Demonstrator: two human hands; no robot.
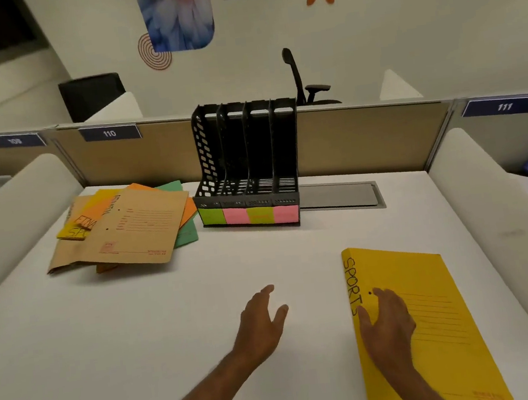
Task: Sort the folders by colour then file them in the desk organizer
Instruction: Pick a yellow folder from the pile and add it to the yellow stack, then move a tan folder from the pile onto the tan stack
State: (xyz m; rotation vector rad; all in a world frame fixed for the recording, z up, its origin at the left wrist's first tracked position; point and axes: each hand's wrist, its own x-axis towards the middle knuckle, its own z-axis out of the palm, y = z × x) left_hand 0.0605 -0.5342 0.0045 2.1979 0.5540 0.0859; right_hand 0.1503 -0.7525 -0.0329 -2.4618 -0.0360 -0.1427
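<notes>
The yellow SPORTS folder (pixel 429 279) lies flat on the near right of the desk (pixel 186 307). The right hand (pixel 388 320) rests on it, fingers (pixel 383 294) straight and gripping nothing. The left hand (pixel 261 321) hovers over the desk, loosely spread and empty. This folder would best start a yellow stack. Matching yellows can then come from the mixed pile (pixel 127 228) beside the black desk organizer (pixel 244 156), edges squared before filing.
</notes>
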